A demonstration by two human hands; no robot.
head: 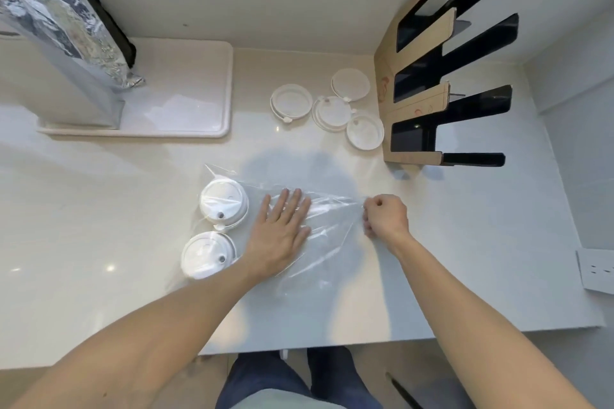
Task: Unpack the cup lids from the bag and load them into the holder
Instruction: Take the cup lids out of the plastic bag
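Left hand [282, 229] lies flat, fingers spread, on the clear bag [319, 236], two lids [223, 204] just left of it, while the right hand [385, 216] grip pinches the bag's edge.

White lids [223, 203], clear bag [319, 226], black-and-tan holder [418, 103], silver foil pouch [63, 23].

foil pouch [63, 33] upright on white tray [199, 103], wall socket [596, 271] far rt
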